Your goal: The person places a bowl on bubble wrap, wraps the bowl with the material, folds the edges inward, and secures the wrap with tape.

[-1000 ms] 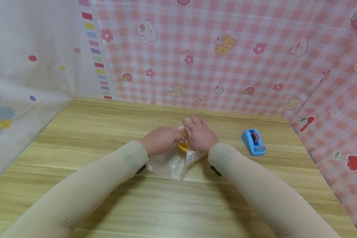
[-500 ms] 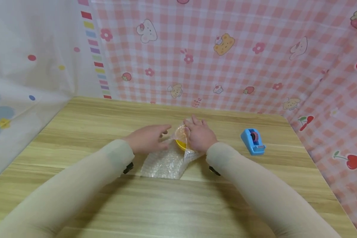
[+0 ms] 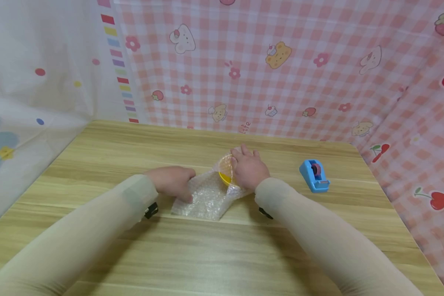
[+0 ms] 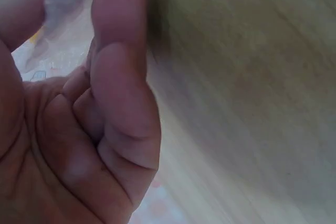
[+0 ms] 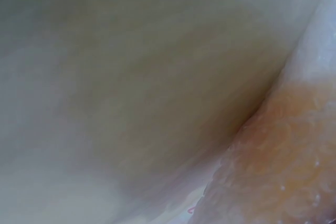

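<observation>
A sheet of clear bubble wrap [image 3: 207, 201] is partly folded over a round yellow object [image 3: 225, 178] on the table. Only a curved yellow edge shows, and the object's kind is hidden by wrap and hand. With fingers spread, my right hand [image 3: 249, 168] rests on the wrapped part. My left hand [image 3: 172, 181] holds the left edge of the loose flap between thumb and fingers. Its curled fingers [image 4: 123, 87] show close up in the left wrist view, wrap beyond them. The right wrist view has blurred bubble wrap [image 5: 283, 166] over orange-yellow, without the hand.
A blue tape dispenser [image 3: 314, 176] with a pinkish roll stands to the right of the hands on the wooden table [image 3: 214, 259]. A pink checked cloth [image 3: 259, 94] hangs behind the table and along its right side; a whitish sheet [image 3: 40, 94] hangs at left.
My left hand let go beside the yellow object, drew back leftward and lowered to the flap's left edge. The flap now lies spread farther left. My right hand has stayed in place.
</observation>
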